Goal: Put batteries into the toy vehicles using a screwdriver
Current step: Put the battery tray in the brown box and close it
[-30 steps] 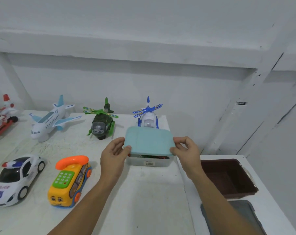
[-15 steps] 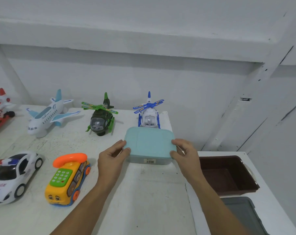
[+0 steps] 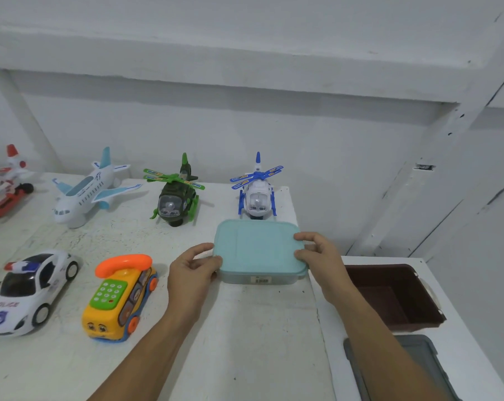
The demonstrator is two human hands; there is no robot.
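Observation:
A clear plastic box with a teal lid (image 3: 258, 248) sits on the white table (image 3: 245, 328) in front of the blue-and-white toy helicopter (image 3: 258, 195). My left hand (image 3: 193, 273) grips the lid's left edge and my right hand (image 3: 320, 257) grips its right edge. The lid lies flat on the box. Toys stand around: a green helicopter (image 3: 172, 198), a white airplane (image 3: 86, 191), a police car (image 3: 28, 290), a yellow phone car (image 3: 120, 296) and a red-and-white plane (image 3: 5, 186). No screwdriver or batteries are visible.
To the right, on a lower white surface, stands an empty brown bin (image 3: 395, 296), and a grey lid or tray (image 3: 418, 369) lies in front of it. The wall rises close behind the toys. The table's right edge runs just beside the box.
The teal lid, lifted and tilted above the box a second ago, has come down flat onto it. Both hands stayed on its edges.

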